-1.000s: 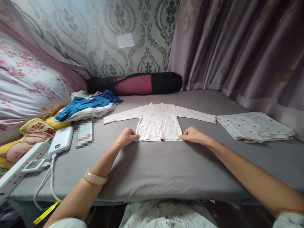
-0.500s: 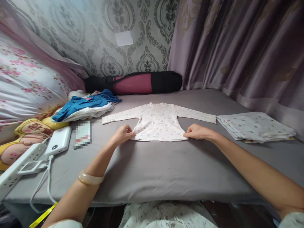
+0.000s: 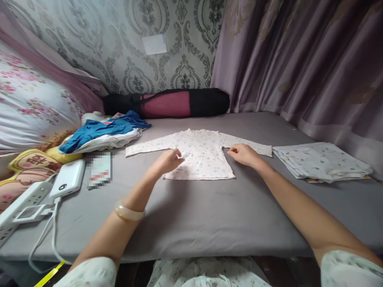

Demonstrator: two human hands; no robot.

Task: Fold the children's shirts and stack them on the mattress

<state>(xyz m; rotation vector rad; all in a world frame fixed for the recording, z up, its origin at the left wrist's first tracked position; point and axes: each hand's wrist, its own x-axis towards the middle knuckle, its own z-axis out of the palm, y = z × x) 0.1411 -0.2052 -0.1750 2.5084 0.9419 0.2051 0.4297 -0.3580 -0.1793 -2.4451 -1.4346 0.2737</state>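
Grey sheeting lies under our flat long-sleeved shirt, before damask wallpaper and a mauve curtain; we cannot see inside the black-and-burgundy bag. Our left hand hovers over the shirt's side, our right hand beside it, fingers loosely curled, slightly parted, empty.

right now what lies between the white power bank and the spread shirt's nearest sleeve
In the head view, a small pale item, too blurred to name, lies on the gray sheet between the power bank and that sleeve.
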